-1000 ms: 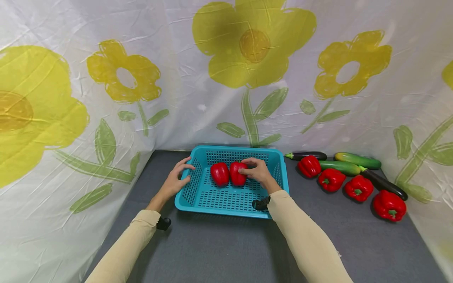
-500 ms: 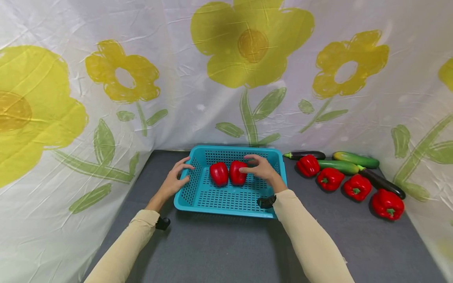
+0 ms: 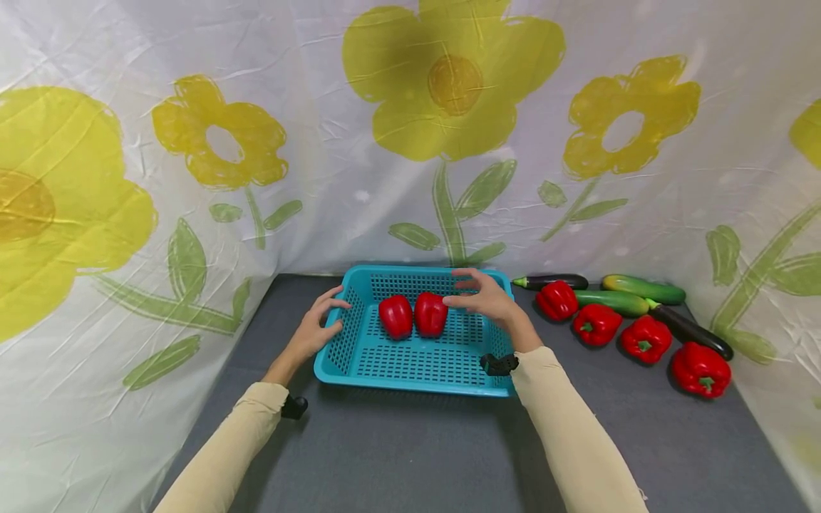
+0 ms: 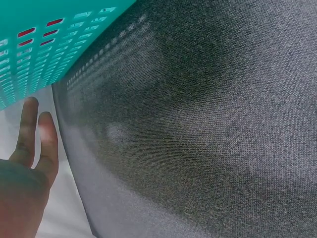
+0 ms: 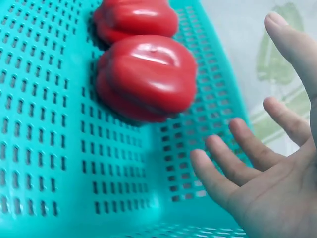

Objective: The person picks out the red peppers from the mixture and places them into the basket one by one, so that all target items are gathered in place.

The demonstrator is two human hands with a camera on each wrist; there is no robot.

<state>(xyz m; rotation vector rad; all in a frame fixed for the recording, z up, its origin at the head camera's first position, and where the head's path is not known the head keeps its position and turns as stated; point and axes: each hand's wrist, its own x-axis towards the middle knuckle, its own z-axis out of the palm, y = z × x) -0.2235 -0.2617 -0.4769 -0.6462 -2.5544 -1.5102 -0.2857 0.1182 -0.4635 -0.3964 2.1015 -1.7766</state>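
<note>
Two red bell peppers lie side by side in a turquoise plastic basket (image 3: 410, 388): a left pepper (image 3: 395, 317) and a right pepper (image 3: 430, 315). My right hand (image 3: 490, 298) is spread over the basket's right part, thumb and fingers apart, holding nothing. In the right wrist view a gap shows between its fingers (image 5: 218, 173) and the nearer pepper (image 5: 148, 79). At the basket's left rim, my left hand (image 3: 314, 328) has loosely bent, parted fingers. The left wrist view has its fingertips (image 4: 30, 106) right by the perforated outer wall (image 4: 64, 34).
Right of the basket, several red bell peppers (image 3: 646, 340) lie on the grey tabletop (image 3: 410, 456). Behind them are two green cucumber-like vegetables (image 3: 644, 289) and two dark eggplants (image 3: 689, 328). A flowered white curtain (image 3: 333, 142) borders the table at the back and sides.
My right hand has let go of the right pepper in the basket and drawn back to the right, its fingers spreading. My left hand has stayed at the left rim.
</note>
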